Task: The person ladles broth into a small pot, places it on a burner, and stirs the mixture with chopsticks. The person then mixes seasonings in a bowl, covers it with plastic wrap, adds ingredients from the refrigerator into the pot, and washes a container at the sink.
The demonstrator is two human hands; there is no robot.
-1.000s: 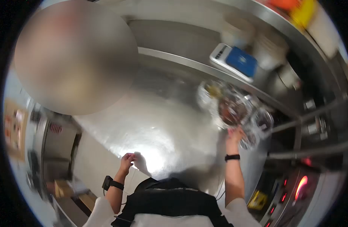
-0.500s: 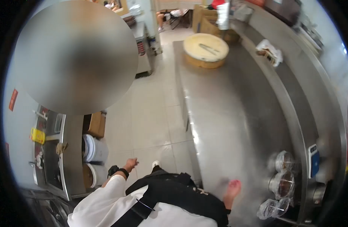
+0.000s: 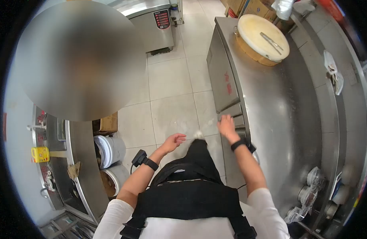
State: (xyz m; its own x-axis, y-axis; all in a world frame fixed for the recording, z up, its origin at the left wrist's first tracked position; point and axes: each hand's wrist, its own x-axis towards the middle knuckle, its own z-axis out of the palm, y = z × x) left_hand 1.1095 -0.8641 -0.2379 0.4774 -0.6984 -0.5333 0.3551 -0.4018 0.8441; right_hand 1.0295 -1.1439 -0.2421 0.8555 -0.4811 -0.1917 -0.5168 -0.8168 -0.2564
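My left hand hangs over the tiled floor in front of my body, holding nothing, its fingers loosely apart. My right hand is beside the front of the steel counter, near its drawers. The fingers of that hand are loosely bent and nothing shows in them; whether they touch the drawer front I cannot tell. On the counter's far end a round, pale lid or board tops a wooden tub. A pair of metal tongs lies on it.
Plastic-wrapped containers stand at the counter's near right. To the left are a steel sink unit, a yellow container and white buckets. A steel appliance stands beyond the floor. A round blur hides the upper left.
My right hand has moved from above the counter to beside its front. My left hand has come further forward and right. The view has turned, so the round lid sits further right.
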